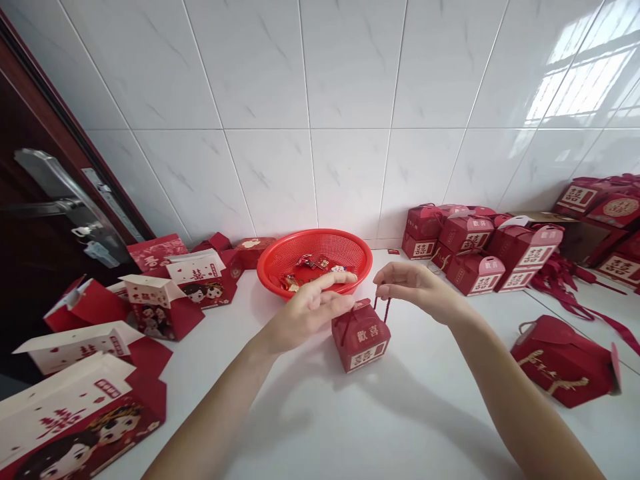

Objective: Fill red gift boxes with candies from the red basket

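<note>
A small dark red gift box [361,343] with gold and cream Chinese characters stands on the white surface in front of me, slightly turned. My right hand [415,290] pinches its dark red cord handle [388,309] between thumb and fingers, holding it up above the box's right side. At the box's upper left, my left hand [315,310] has its fingers stretched out and apart, the thumb close to the folded top. Whether that thumb touches the box I cannot tell. Behind both hands sits a red plastic basket [270,267] with several small wrapped pieces inside.
Several open red-and-white cartons [145,427] line the left side, near a dark door [45,200]. Closed red boxes [465,233] are stacked at the back right. A larger red box [565,360] lies at the right, with red ribbons [575,290] behind it. A tiled wall [345,173] bounds the back.
</note>
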`<state>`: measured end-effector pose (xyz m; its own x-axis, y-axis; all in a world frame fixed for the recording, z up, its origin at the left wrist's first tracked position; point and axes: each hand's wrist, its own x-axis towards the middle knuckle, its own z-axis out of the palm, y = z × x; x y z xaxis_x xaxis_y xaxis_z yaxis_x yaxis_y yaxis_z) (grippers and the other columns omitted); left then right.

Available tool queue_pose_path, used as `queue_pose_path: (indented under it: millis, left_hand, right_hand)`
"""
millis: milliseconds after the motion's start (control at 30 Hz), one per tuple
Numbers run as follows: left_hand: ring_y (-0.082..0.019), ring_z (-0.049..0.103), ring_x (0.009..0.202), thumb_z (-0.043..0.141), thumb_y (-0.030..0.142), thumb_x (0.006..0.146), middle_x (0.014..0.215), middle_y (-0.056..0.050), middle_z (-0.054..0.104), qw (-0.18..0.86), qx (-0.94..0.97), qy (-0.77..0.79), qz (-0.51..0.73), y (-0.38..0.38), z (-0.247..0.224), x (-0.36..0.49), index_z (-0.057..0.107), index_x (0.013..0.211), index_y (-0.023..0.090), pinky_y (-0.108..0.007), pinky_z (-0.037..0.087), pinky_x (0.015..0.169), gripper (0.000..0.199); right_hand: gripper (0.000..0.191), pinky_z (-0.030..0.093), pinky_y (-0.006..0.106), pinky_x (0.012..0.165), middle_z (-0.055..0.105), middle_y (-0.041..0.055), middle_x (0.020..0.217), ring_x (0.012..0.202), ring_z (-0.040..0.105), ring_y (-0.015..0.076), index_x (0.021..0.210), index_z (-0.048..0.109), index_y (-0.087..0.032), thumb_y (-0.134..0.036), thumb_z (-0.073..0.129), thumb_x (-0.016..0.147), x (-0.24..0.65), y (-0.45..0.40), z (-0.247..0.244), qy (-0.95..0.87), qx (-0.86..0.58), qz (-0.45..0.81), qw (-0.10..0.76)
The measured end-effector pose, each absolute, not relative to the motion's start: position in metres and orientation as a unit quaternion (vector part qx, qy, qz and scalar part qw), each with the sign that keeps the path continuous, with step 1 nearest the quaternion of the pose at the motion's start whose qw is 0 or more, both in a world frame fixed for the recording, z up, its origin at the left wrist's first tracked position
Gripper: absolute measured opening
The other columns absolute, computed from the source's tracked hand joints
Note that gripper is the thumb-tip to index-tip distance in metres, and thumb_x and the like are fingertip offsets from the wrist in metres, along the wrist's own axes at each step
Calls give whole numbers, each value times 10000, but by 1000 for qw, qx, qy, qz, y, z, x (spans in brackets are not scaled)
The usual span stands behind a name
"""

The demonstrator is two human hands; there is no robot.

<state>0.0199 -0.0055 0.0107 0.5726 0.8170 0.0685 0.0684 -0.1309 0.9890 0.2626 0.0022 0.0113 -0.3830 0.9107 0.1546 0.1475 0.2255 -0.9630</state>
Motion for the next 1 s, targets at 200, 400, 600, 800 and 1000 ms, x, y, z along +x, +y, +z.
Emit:
queue_pose_path:
  millis: [200, 400, 600, 800, 1000]
  left_hand:
    - [-352, 502, 1337, 690, 526, 864, 1514, -118, 453, 606, 666, 245, 360, -19, 16, 22, 529, 1387, 253, -493, 416, 1116, 611]
    - [-373, 425, 1415, 720, 486, 847, 1597, -104, 351, 576, 689, 249, 361, -24, 10, 28, 490, 1433, 267, -508, 399, 1157, 667]
    - [-303, 480, 1378, 696, 346, 887, 1587, -69, 370, 514, 726, 269, 367, -23, 1, 33, 498, 1412, 304, -441, 431, 1137, 563]
    - [-218, 634, 1003, 660, 300, 889, 993, -60, 686, 407, 768, 296, 397, -26, 2, 41, 708, 920, 196, -361, 511, 954, 120]
    - [-187, 654, 726, 636, 579, 863, 794, -71, 693, 576, 738, 144, 319, -82, 20, 62, 697, 763, 181, -316, 553, 731, 415]
  right_hand:
    - [193, 503, 336, 773, 699, 33, 818, 764, 617, 175, 820, 694, -186, -379, 687, 827, 244, -12, 11, -747, -419, 368, 362]
    - [99, 436, 292, 602, 697, 24, 767, 657, 550, 157, 800, 677, -198, -255, 596, 813, 236, -17, 4, -754, -473, 281, 358]
    - [128, 379, 275, 555, 681, 16, 690, 596, 534, 147, 757, 689, -198, -215, 565, 785, 238, -14, 4, -744, -498, 265, 358]
    - [155, 392, 273, 539, 685, 30, 675, 599, 562, 164, 695, 673, -193, -233, 543, 770, 250, -8, 9, -727, -524, 230, 380]
    - [159, 448, 285, 578, 706, 54, 689, 643, 619, 197, 686, 698, -188, -319, 625, 736, 275, 3, 15, -700, -539, 187, 431]
